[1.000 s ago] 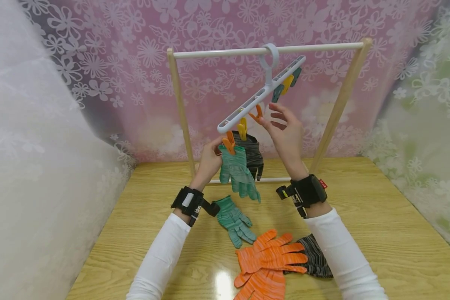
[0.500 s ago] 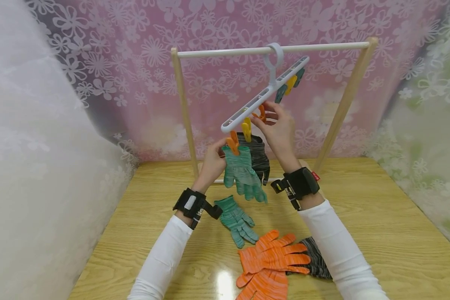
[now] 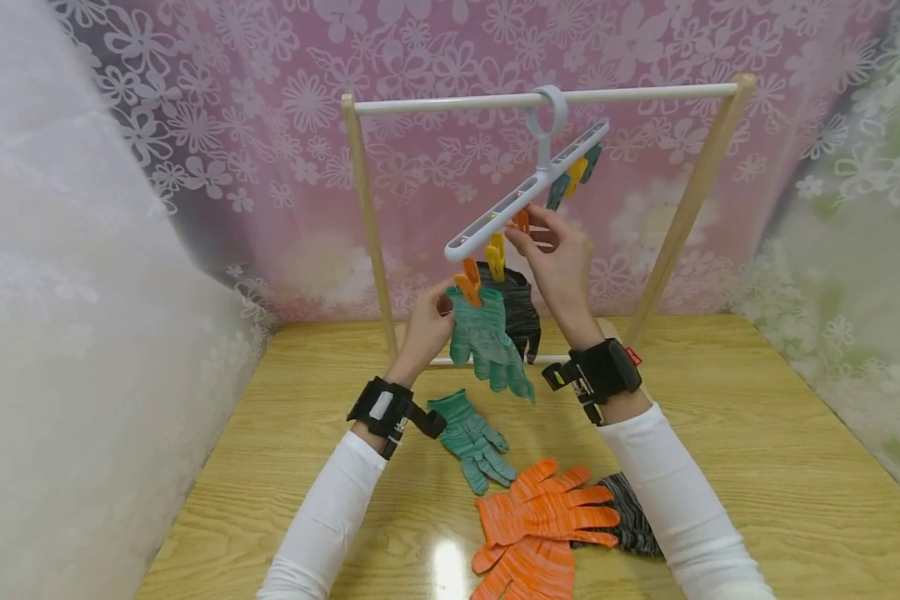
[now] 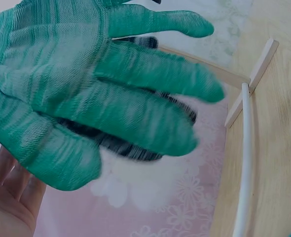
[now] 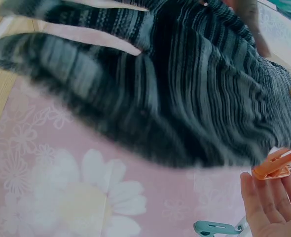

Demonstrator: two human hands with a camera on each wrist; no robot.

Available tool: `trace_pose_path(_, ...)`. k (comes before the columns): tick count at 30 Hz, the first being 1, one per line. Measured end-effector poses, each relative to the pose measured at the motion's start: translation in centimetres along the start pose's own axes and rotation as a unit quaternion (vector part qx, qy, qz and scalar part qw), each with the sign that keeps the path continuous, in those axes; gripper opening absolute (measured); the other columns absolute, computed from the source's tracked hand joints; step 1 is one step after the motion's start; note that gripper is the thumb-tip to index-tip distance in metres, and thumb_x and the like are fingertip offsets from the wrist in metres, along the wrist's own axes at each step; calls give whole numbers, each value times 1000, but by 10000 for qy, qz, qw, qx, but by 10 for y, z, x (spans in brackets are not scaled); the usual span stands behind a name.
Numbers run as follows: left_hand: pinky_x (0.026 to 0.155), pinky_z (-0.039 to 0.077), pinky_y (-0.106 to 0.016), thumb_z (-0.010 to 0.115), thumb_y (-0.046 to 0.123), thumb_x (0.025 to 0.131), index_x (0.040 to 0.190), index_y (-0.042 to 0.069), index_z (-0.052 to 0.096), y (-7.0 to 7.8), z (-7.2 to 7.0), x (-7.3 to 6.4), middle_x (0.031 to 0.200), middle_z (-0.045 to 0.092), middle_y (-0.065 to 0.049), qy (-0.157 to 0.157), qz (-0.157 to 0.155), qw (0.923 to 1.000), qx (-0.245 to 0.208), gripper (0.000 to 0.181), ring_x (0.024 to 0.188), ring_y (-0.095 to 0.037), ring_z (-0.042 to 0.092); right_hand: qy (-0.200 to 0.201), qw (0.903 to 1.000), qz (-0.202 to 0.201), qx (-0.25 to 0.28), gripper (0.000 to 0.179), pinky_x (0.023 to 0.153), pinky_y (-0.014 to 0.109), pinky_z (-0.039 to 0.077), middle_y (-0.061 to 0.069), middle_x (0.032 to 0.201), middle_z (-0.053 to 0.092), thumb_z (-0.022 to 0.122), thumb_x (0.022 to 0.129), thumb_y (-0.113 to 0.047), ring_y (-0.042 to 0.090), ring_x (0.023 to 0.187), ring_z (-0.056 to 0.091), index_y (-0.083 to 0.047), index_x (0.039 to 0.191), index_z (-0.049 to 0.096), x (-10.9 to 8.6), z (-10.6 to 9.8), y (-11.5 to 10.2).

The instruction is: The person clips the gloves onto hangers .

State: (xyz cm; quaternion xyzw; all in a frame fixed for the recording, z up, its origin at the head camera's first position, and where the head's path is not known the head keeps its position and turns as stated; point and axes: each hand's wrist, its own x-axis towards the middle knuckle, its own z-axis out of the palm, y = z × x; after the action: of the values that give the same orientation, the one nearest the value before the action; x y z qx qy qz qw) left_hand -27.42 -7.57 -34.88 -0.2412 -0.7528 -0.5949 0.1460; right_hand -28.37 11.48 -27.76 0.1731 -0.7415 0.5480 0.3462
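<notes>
A green knitted glove (image 3: 483, 333) hangs by its cuff from an orange clothespin (image 3: 468, 283) at the near end of a pale grey clip hanger (image 3: 495, 212). My left hand (image 3: 426, 329) pinches the cuff's left edge; in the left wrist view the glove covers part of its fingers. Behind it, a black-and-grey glove (image 5: 185, 94) hangs beside a yellow clothespin (image 3: 496, 257). My right hand (image 3: 562, 262) pinches another orange clothespin (image 5: 273, 165) under the hanger, between thumb and fingers.
The hanger hooks over the white bar of a wooden-sided rack (image 3: 450, 103). Yellow and teal clothespins (image 3: 575, 177) hang at its far end. On the table (image 3: 307, 500) lie a second green glove (image 3: 471, 442), overlapping orange gloves (image 3: 543, 512) and another black-and-grey glove (image 3: 630, 517).
My right hand has moved left and closed its fingers around the orange clothespin. The hanger has swung slightly. My left hand stays at the green glove's cuff.
</notes>
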Motion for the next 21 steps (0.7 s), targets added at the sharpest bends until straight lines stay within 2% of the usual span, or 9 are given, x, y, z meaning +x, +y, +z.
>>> trace_pose_path(2,57,26,-26,46,-17,95,137,-4,60,-4,0,-1,68,47,-4,29,-58,9996,-263,46,59,-11,31,-24,10000,22,-6,40,90,45,58,16,120,72,77,93,-19,30,100,71,-6,130,70,0,-2,0)
trace_pose_path(4,59,38,-23,50,-4,103,135,-3,63,-8,0,-3,90,66,-17,52,-107,9988,-484,34,66,-7,48,-42,10000,37,-12,40,91,45,58,16,120,71,77,93,-19,30,101,71,-5,130,69,0,-3,0)
trace_pose_path(6,68,47,-22,52,7,106,132,-3,64,-12,-1,-4,118,68,-21,86,-144,9984,-538,30,80,-4,60,-52,10000,35,-10,40,90,45,58,16,119,72,76,93,-19,30,100,71,-4,130,69,-1,-4,-2)
trace_pose_path(9,78,56,-26,51,10,108,130,-4,64,-19,-4,-5,109,68,-24,142,-296,9985,-442,29,84,-5,62,-94,9999,58,46,40,90,44,59,16,120,71,75,94,-18,29,99,71,-3,131,68,-2,-5,-4)
trace_pose_path(12,83,60,-33,50,9,108,125,-6,64,-24,-6,-8,103,66,-20,205,-402,9985,-294,27,86,-7,64,-123,9999,81,85,40,90,43,59,15,120,71,75,95,-19,29,98,71,-4,131,68,-2,-6,-5)
trace_pose_path(15,81,60,-32,52,11,107,119,-7,64,-29,-8,-12,97,64,-19,203,-346,9987,-325,25,84,-8,64,-140,9998,64,97,40,90,44,58,15,121,71,74,95,-19,29,98,71,-5,132,68,-3,-7,-6)
trace_pose_path(18,77,60,-30,54,14,107,120,-5,66,-35,-10,-16,99,67,-19,248,-353,9983,-385,27,84,-8,65,-143,9998,52,93,39,90,46,58,15,121,71,73,96,-19,29,99,71,-5,132,68,-3,-8,-7)
trace_pose_path(21,78,62,-37,55,17,107,121,-2,68,-39,-12,-21,102,69,-20,310,-495,9977,-342,27,85,-16,69,-138,9999,41,81,39,90,45,58,15,121,71,73,96,-18,30,100,71,-4,132,68,-3,-8,-7)
